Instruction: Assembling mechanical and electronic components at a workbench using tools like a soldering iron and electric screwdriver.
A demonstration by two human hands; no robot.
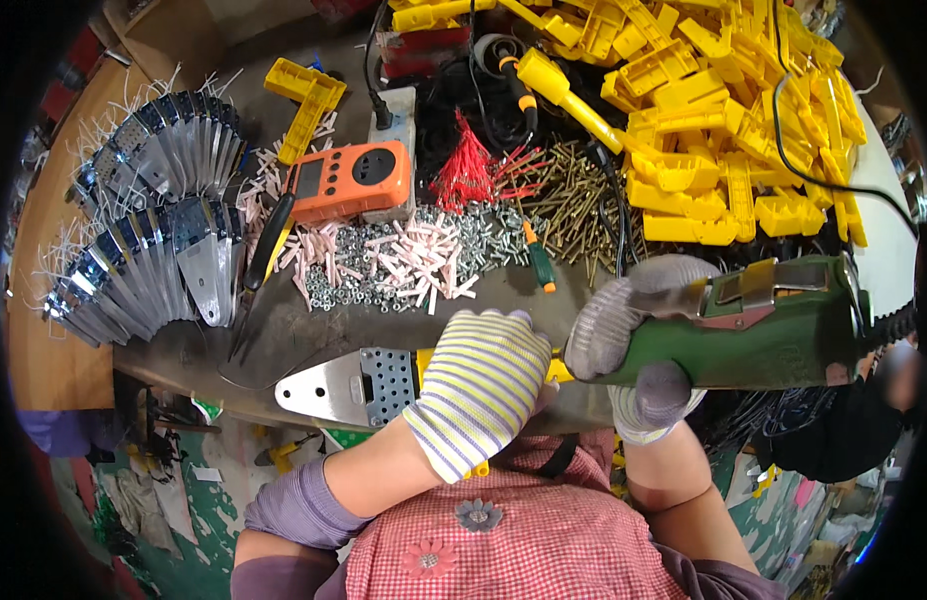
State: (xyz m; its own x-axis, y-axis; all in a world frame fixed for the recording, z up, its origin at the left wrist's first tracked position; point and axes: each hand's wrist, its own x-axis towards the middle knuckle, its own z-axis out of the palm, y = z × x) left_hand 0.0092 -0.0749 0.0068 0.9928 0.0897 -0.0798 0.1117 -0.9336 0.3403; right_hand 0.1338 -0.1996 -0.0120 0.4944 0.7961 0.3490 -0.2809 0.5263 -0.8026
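My left hand (pixel 486 385), in a striped glove, is closed round a yellow plastic handle (pixel 560 371). A flat metal plate (pixel 325 390) with a perforated blue-grey section sticks out from its left end over the bench's near edge. My right hand (pixel 608 325), in a grey-palmed glove, wraps round a green power tool (pixel 753 345) lying sideways. The tool's left end is close to the yellow handle; whether they touch is hidden by my fingers.
Yellow handle parts (pixel 703 130) are heaped at the back right. Nuts (pixel 348 265), pink sleeves (pixel 423 255) and long screws (pixel 573 205) lie mid-bench. An orange multimeter (pixel 348 180), pliers (pixel 266 250) and a green screwdriver (pixel 538 258) sit nearby. Stacked metal plates (pixel 133 265) with wires stand left.
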